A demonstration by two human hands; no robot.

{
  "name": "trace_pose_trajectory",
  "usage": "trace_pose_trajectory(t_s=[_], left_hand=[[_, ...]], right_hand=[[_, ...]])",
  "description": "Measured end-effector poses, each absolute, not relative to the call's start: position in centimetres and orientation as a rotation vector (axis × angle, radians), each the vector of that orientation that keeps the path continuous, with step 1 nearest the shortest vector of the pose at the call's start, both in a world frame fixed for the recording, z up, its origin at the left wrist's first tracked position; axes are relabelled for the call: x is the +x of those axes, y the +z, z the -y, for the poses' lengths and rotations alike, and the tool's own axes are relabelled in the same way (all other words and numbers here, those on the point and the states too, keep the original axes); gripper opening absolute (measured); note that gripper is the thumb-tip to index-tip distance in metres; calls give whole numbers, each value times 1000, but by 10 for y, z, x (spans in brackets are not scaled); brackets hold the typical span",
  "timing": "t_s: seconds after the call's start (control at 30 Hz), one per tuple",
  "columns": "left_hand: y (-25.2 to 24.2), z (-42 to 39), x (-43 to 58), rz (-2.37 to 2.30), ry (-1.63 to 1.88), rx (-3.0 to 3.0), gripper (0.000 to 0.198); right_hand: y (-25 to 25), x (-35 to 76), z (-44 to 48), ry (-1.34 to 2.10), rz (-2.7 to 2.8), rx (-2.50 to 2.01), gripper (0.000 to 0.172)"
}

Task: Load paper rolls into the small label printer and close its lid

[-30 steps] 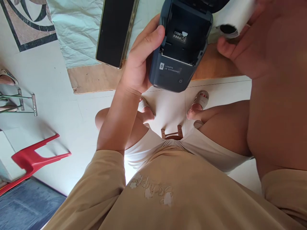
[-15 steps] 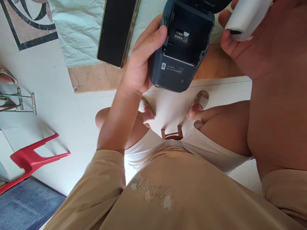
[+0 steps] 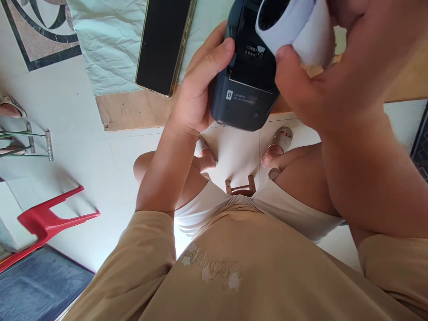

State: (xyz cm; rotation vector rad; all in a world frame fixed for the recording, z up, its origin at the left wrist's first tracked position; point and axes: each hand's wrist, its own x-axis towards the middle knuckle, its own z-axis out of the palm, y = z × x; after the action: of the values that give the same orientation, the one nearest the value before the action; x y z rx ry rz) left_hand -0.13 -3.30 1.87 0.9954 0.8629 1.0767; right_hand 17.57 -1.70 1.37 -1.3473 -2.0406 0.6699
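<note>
My left hand (image 3: 203,76) grips a dark blue label printer (image 3: 240,104) by its left side, thumb along the edge. The printer's paper compartment (image 3: 250,67) faces up, and I see printed text inside it. In my right hand (image 3: 321,98) is a white paper roll (image 3: 301,31), held over the right part of the compartment, its hollow core facing up and left. The roll hides the upper part of the printer, so whether they touch I cannot tell.
A black phone (image 3: 163,44) lies on a pale green cloth (image 3: 107,49) over a wooden board (image 3: 133,109). At left are a red plastic stool (image 3: 50,223), a metal-legged stool (image 3: 36,142) and another person's foot (image 3: 11,109). My feet rest on the tiled floor below.
My right hand has moved left with the paper roll, from beside the printer to over its compartment. The roll has turned, showing its core. My left hand and the printer have barely moved.
</note>
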Motion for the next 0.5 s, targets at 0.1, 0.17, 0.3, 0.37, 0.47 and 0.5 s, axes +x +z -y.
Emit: trace_pose_trajectory(t_s=[0.1, 0.17, 0.3, 0.37, 0.47, 0.5], left_hand=[[18, 32, -1, -826, 1103, 998, 27], [16, 31, 0, -821, 1118, 990, 27], [14, 30, -1, -840, 1111, 951, 24], [12, 29, -3, -835, 1094, 941, 22], [10, 28, -8, -818, 1061, 974, 20], [9, 28, -9, -807, 1062, 993, 20]], right_hand=[[23, 169, 19, 436, 2222, -1373, 49], [29, 166, 21, 329, 2229, -1361, 42], [34, 163, 23, 296, 2237, -1323, 29], [33, 164, 22, 249, 2200, -1350, 27], [31, 166, 24, 150, 2162, -1363, 29], [30, 166, 26, 115, 2170, -1335, 30]])
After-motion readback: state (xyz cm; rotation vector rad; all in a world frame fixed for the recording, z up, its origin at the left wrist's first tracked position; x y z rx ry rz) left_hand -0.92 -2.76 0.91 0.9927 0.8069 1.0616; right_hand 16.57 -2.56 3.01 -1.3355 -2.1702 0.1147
